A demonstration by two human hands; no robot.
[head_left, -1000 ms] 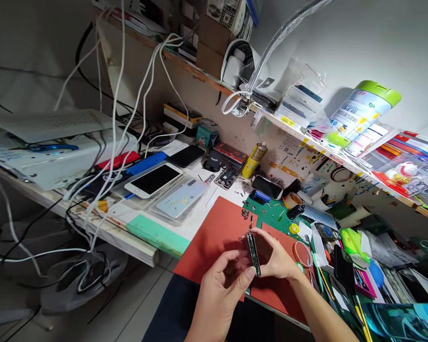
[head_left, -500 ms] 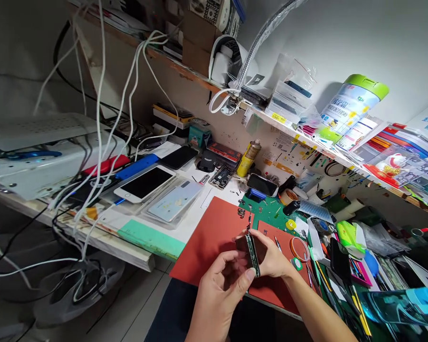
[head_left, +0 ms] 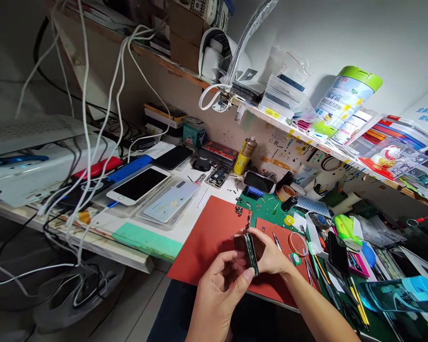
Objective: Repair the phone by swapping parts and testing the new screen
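Observation:
Between both hands a dark smartphone (head_left: 250,254) is held on edge, its narrow green-and-silver side facing me. A small flex cable with metal parts (head_left: 248,219) rises beyond its far end; whether it is attached I cannot tell. My left hand (head_left: 223,285) is closed on the near left side, thumb pressed on the lower edge. On the right face, my right hand (head_left: 271,254) is wrapped round the phone, with fingers over the far end. Beneath lies a red-brown mat (head_left: 203,232), with small metal parts (head_left: 239,210) near its far edge.
On the left lie a white phone (head_left: 138,186) and a silver phone (head_left: 171,201). An opened phone (head_left: 219,175) and a yellow spray can (head_left: 244,156) stand farther back. Tweezers (head_left: 277,241), a tape ring (head_left: 298,244) and a blue bottle (head_left: 399,294) are on the right.
The view has shifted slightly, so the bench's contents appear a little farther left. Both hands keep the same hold on the phone.

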